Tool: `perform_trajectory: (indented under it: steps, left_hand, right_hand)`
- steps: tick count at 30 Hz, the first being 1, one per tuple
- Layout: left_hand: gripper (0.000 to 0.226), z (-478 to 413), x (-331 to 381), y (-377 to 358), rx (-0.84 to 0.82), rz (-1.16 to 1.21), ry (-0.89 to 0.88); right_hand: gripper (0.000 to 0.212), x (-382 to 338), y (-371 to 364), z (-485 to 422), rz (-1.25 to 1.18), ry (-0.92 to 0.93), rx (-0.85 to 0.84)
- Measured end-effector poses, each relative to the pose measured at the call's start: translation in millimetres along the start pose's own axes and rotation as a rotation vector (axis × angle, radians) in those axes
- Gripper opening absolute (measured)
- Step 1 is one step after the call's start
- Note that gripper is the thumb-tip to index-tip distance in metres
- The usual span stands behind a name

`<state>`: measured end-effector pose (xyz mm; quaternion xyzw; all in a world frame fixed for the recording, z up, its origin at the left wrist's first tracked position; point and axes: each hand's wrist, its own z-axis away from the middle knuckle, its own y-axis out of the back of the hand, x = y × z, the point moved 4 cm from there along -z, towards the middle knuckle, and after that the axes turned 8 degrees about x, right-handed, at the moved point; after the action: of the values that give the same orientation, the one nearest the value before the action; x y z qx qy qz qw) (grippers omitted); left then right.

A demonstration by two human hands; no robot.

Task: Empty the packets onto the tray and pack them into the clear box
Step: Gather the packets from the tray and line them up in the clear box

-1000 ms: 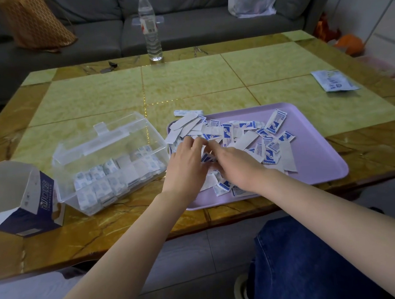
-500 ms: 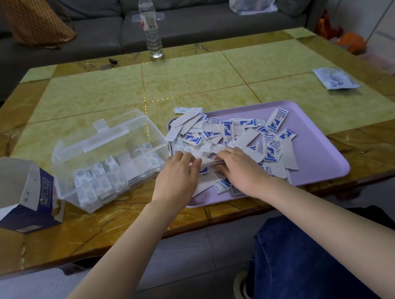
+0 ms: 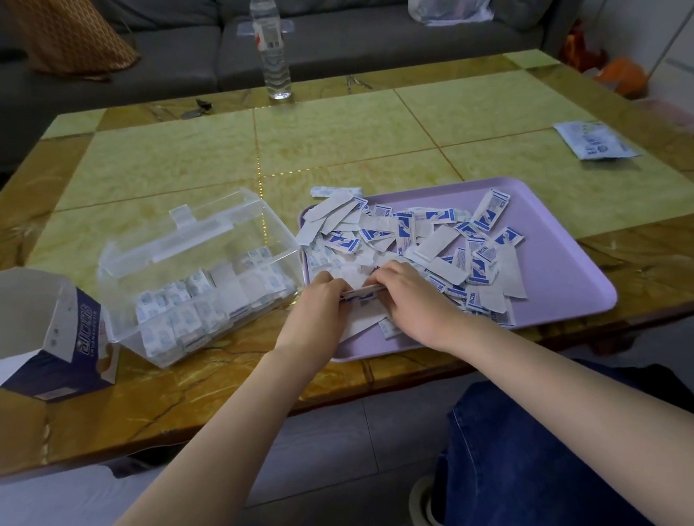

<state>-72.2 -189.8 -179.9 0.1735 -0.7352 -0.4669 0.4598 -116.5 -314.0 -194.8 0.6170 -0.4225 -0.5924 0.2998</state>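
Note:
A lilac tray [image 3: 566,290] near the table's front edge carries a loose heap of several white-and-blue packets [image 3: 425,237]. Over the tray's near-left part, my left hand [image 3: 319,305] and my right hand [image 3: 412,299] face each other and pinch a small stack of packets [image 3: 361,291] between them. The clear box [image 3: 199,272] lies to the left of the tray with its lid up, and rows of packets stand inside it.
An opened blue-and-white carton [image 3: 45,334] lies at the table's left edge. A water bottle [image 3: 271,44] stands at the far edge and a flat packet [image 3: 594,142] lies at the right. A sofa is behind the table, and my knee in jeans [image 3: 552,453] below.
Both hands have pulled back from the middle of the heap toward the tray's near-left part and closed together on a small stack of packets.

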Motion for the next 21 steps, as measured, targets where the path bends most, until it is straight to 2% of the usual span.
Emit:
perform_trajectory:
  steps: [7, 11, 15, 19, 21]
  left_hand:
    - [0.015, -1, 2, 1, 0.008, -0.047, -0.031]
    - [0.018, -1, 1, 5, 0.052, -0.089, -0.051]
    - [0.017, 1, 4, -2, -0.027, -0.246, -0.071]
    - [0.026, 4, 9, -14, -0.103, -0.464, -0.108]
    - [0.024, 4, 11, -12, -0.096, -0.46, -0.085]
  right_hand:
    - [0.042, -3, 1, 1, 0.031, 0.031, 0.011]
    - [0.039, -6, 12, 3, 0.002, 0.025, 0.162]
    - [0.044, -9, 7, 3, 0.124, 0.049, 0.048]
    - [0.054, -10, -2, 3, 0.031, 0.011, 0.017]
    - [0.045, -8, -1, 4, -0.01, 0.008, 0.055]
